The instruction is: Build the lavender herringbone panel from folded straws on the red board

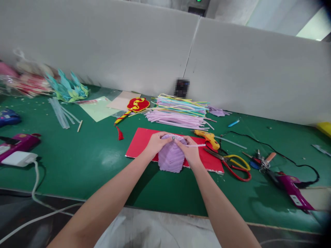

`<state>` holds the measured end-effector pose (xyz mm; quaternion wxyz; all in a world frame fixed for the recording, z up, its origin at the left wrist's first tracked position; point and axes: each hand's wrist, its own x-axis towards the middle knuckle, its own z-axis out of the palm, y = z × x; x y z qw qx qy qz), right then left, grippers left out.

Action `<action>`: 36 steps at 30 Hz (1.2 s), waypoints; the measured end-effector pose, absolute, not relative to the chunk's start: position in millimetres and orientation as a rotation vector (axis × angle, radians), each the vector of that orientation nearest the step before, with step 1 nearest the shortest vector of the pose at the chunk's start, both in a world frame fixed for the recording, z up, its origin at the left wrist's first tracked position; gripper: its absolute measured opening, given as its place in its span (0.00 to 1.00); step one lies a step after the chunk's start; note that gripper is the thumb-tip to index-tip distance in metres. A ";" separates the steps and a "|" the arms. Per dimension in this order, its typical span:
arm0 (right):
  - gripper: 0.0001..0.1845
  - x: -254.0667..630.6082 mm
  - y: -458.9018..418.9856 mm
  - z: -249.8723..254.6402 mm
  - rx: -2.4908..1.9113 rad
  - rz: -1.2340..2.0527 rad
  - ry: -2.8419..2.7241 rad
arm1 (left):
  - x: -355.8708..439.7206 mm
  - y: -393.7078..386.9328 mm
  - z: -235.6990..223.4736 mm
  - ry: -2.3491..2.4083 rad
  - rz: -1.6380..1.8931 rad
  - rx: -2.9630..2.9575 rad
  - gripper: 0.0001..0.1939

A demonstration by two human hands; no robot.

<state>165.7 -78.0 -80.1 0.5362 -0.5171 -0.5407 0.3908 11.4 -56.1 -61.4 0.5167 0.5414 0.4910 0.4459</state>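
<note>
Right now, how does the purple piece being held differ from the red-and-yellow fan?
The purple piece is one colour with slanting ribs; the red-and-yellow fan has yellow curls on red. The purple piece is between the left hand and right hand, while the fan lies on the table. The fan has a striped handle and red tassel; none shows on the purple piece.

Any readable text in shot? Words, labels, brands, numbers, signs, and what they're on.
None readable.
Yellow glue gun: any marking too small.
Left power strip, right power strip: too small or blurred.
Dark object by the wall: pixelated, can't tell.
</note>
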 end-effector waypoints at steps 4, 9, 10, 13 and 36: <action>0.15 165.0 -77.5 -81.7 -1.240 0.934 -1.268 | 11.4 -56.1 -62.5 1.177 1.061 1.301 0.15; 0.15 164.9 -76.4 -83.9 -1.247 0.940 -1.244 | 10.6 -54.6 -64.6 1.184 1.074 1.345 0.15; 0.16 165.0 -76.3 -84.2 -1.247 0.942 -1.241 | 10.5 -54.2 -65.1 1.180 1.077 1.347 0.15; 0.16 165.4 -76.1 -84.4 -1.242 0.948 -1.242 | 10.1 -53.7 -66.0 1.173 1.076 1.339 0.14; 0.21 166.8 -79.3 -74.2 -1.207 0.756 -1.387 | 6.0 -53.2 -66.0 1.283 1.201 1.165 0.16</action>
